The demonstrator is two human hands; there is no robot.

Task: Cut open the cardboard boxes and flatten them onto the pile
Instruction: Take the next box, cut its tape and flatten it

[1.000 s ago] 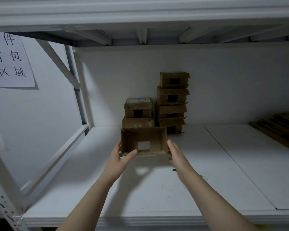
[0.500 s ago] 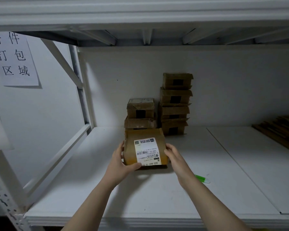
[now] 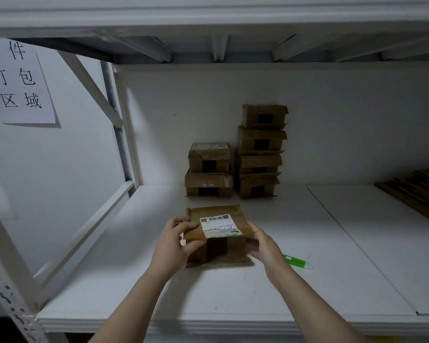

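Head — sign (image 3: 20, 82) reads 寄件打包区域 — label (image 3: 219, 227) on box (image 3: 217, 250) unreadable

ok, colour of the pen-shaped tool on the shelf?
The pen-shaped tool is green and white; head view.

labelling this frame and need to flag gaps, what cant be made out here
Head view, the only one:
- held box: label print too small to read; its side faces are covered by the left hand and right hand.
- green cutter: one end is behind the right hand, and whether the blade is out is unclear.
- flattened pile: cut off by the right edge, dark.
- wall sign: clipped by the left edge.
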